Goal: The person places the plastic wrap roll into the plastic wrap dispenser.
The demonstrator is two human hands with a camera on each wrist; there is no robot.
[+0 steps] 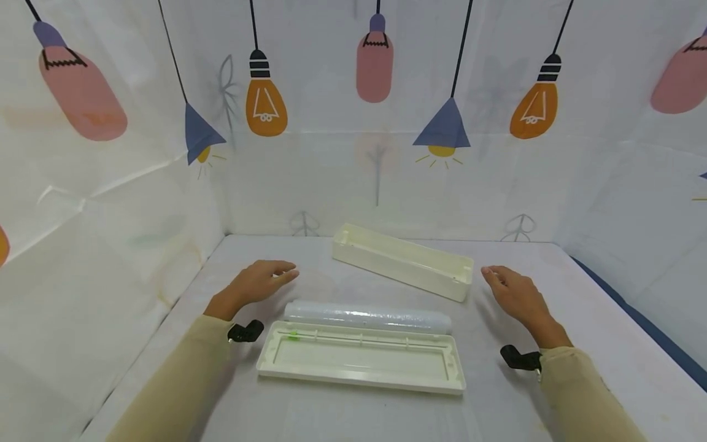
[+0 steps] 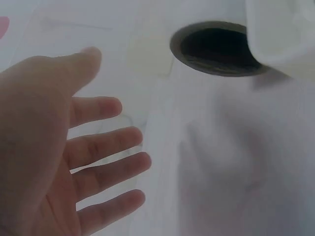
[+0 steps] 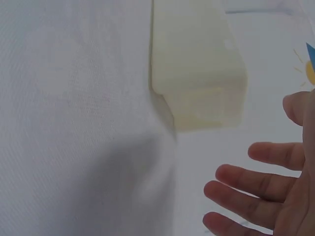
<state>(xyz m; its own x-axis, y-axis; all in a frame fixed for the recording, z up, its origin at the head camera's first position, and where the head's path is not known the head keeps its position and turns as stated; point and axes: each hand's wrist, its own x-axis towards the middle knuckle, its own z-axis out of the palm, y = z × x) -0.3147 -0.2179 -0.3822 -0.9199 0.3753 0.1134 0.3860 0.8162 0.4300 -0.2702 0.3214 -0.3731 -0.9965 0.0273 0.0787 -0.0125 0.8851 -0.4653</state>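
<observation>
My left hand hovers over the table at the left, holding nothing, its fingers spread in the left wrist view. Just right of it lies a roll of clear plastic wrap, whose dark hollow core shows in the left wrist view. In front of the roll is a flat cream lid with a cutter rail and a small green slider. My right hand is also held up, fingers apart and holding nothing, beside the right end of a long cream box that lies open side up.
A white cloth covers the table. Behind it and at both sides hang white sheets printed with lamps and bulbs. A black wrist camera sits at the left cuff, another camera at the right.
</observation>
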